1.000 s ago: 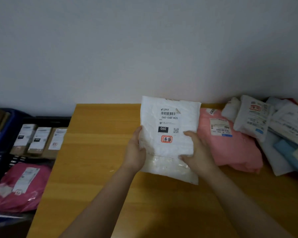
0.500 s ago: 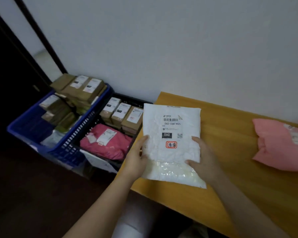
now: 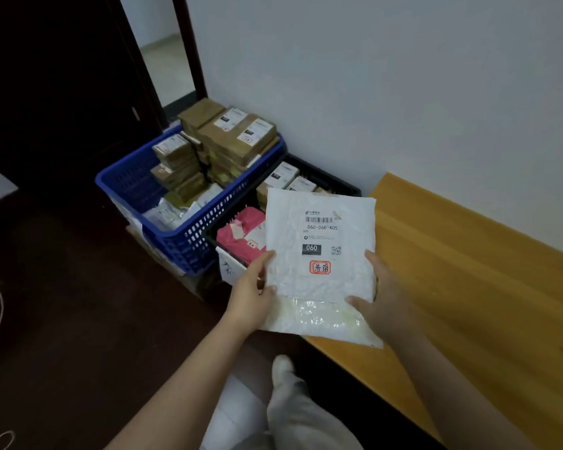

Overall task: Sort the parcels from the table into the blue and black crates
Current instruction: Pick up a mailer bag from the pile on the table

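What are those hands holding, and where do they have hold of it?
A white parcel, label up. The left hand pinches its left edge and the right hand its right edge, both on the lower half.

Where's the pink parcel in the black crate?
Head view, left of centre: the pink parcel lies in the black crate, beside the blue crate, partly behind the held white parcel.

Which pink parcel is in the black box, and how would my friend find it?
Start at the wooden table and look just past its left end, where the black crate sits on the floor beside the blue crate. At its near end lies the pink parcel. It is soft and bright pink, unlike the brown boxes behind it.
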Action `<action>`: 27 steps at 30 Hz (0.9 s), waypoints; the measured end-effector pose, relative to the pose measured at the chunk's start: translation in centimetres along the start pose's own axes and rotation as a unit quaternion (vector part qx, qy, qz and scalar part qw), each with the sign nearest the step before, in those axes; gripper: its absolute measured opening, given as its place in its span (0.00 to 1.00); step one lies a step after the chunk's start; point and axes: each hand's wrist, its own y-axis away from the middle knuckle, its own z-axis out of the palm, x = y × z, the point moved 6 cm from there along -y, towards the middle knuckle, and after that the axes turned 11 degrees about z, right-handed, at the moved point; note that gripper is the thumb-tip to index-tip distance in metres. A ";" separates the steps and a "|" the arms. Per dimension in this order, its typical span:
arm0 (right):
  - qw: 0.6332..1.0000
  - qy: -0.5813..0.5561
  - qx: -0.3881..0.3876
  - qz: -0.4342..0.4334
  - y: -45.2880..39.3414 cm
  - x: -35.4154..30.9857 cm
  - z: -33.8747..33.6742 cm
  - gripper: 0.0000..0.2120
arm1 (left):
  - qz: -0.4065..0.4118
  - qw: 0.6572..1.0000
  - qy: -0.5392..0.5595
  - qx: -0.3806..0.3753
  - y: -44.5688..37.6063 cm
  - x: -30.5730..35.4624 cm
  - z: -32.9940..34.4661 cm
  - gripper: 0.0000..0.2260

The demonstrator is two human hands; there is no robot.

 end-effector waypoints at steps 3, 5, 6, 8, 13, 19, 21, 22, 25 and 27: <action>1.000 0.001 -0.012 0.010 -2.5 -0.6 2.1 0.42 | -0.019 1.000 -0.004 -0.005 -2.3 -1.4 -1.1 0.27; 0.999 -0.016 -0.022 0.030 -4.8 -1.1 3.8 0.42 | -0.027 0.999 -0.017 -0.017 -4.5 -2.2 -1.9 0.27; 0.998 -0.025 -0.033 0.043 -6.1 -1.3 4.7 0.42 | -0.030 0.999 -0.026 -0.022 -5.7 -2.7 -2.4 0.27; 0.996 -0.040 -0.055 0.066 -8.5 -2.2 6.6 0.41 | -0.041 0.998 -0.042 -0.031 -8.0 -3.5 -3.5 0.28; 0.993 -0.036 -0.087 0.073 -14.0 -5.1 10.1 0.40 | -0.054 0.996 -0.067 -0.021 -14.0 -4.9 -6.9 0.28; 0.991 -0.003 -0.106 0.080 -18.4 -8.3 11.5 0.40 | -0.088 0.994 -0.063 -0.028 -18.3 -6.6 -8.8 0.28; 0.990 0.006 -0.105 0.089 -19.4 -8.9 12.3 0.40 | -0.090 0.992 -0.074 -0.040 -20.0 -7.4 -9.6 0.28; 0.990 0.007 -0.106 0.097 -19.7 -9.2 12.8 0.39 | -0.089 0.992 -0.078 -0.046 -20.9 -7.7 -10.1 0.28; 0.986 0.003 -0.109 0.126 -20.9 -10.4 14.7 0.39 | -0.088 0.990 -0.085 -0.067 -23.4 -8.9 -11.6 0.28; 0.984 0.016 -0.106 0.139 -21.9 -11.5 16.4 0.39 | -0.082 0.988 -0.101 -0.080 -25.2 -9.8 -13.0 0.27</action>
